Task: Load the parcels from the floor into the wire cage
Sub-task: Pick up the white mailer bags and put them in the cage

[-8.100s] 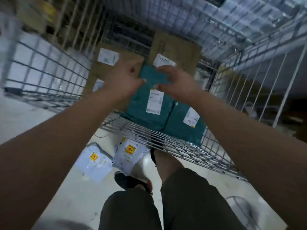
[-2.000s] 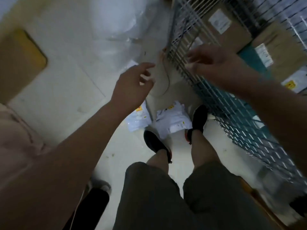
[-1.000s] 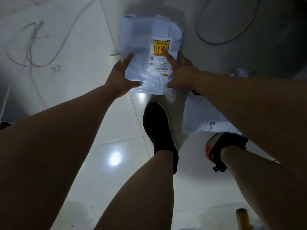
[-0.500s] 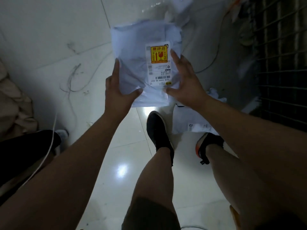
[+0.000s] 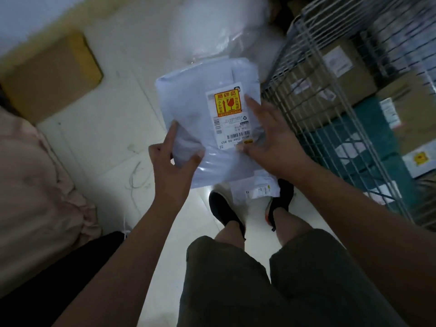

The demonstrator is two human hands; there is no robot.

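Note:
A white plastic mailer parcel [image 5: 188,109] with a yellow fragile sticker is held up in front of me, above the floor. My left hand [image 5: 173,166] grips its near left corner, thumb on top. My right hand [image 5: 271,140] holds its right side, fingers spread over the label. The wire cage [image 5: 313,95] stands to the right, with brown cardboard boxes [image 5: 349,74] and teal parcels [image 5: 368,142] inside. A second white mailer [image 5: 254,187] lies on the floor between my shoes, partly hidden by the held parcel.
A flat brown cardboard box [image 5: 52,74] lies on the floor at the upper left. Clear plastic wrap [image 5: 217,27] is heaped beyond the parcel. Pinkish cloth [image 5: 35,185] and a dark object sit at the left. A thin white cable [image 5: 136,175] trails across the tiles.
Both hands picked the white mailer off the floor and raised it. The view has swung right, bringing the cage and its parcels back into sight.

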